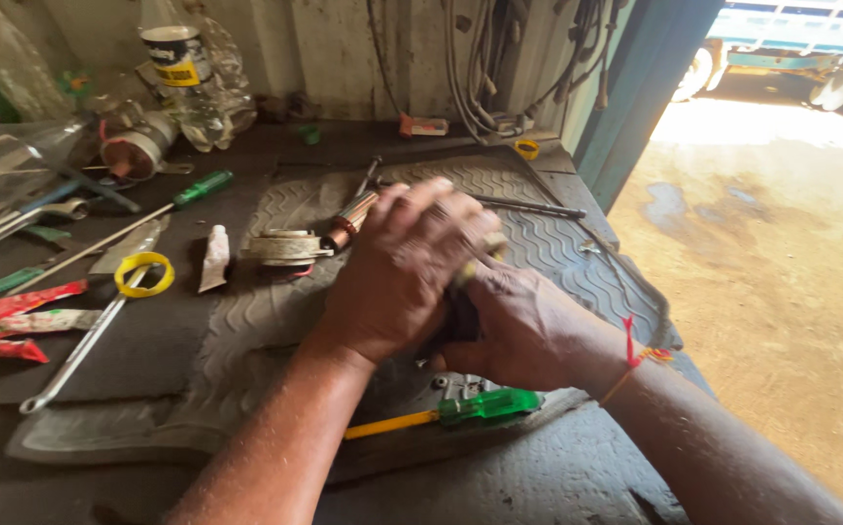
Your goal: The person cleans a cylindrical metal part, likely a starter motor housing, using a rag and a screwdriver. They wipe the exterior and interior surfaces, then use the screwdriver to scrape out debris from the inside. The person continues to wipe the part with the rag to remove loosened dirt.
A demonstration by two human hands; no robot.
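Note:
Both my hands meet over a ribbed rubber mat (557,248) on a dark workbench. My left hand (402,267) is curled over the top of a dark part (455,321) that my right hand (523,331) grips from below; most of the part is hidden. A small yellowish piece (480,258) shows between the fingers. A red thread circles my right wrist. Just behind my left hand lies a motor armature with copper windings (348,222) next to a round metal part (285,248). A green-handled screwdriver with a yellow shaft (460,408) lies in front of my hands.
On the left lie a yellow tape ring (144,274), a long spanner (81,350), a small white tube (214,258), red wrappers (8,306) and another green-handled screwdriver (183,194). Plastic bottles (193,73) and cables (489,68) stand at the back wall. The bench's right edge drops to a dirt floor (781,253).

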